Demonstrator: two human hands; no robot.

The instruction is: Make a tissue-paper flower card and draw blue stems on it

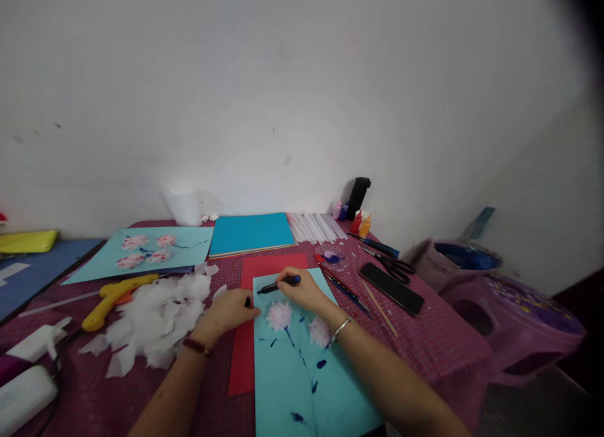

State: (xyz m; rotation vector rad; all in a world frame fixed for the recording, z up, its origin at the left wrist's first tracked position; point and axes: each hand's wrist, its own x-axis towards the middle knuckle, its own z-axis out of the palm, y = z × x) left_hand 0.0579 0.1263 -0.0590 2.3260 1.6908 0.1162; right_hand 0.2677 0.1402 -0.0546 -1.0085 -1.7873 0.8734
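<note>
Grips a slim black marker (270, 288) in the curled right hand (297, 289), tip near the top-left corner of a turquoise paper sheet (278, 386) bearing fluffy pink flowers (279, 315), and pinches a small black cap (248, 302) in the nearly closed left hand (230, 308) at the sheet's left edge. Meets crumpled white tissue-like pieces (160, 317) close on the left, slim dark pencil-like sticks (346, 289) and a flat black phone (391, 288) on the right, then maroon checked tablecloth (438, 327) out to its right edge.
</note>
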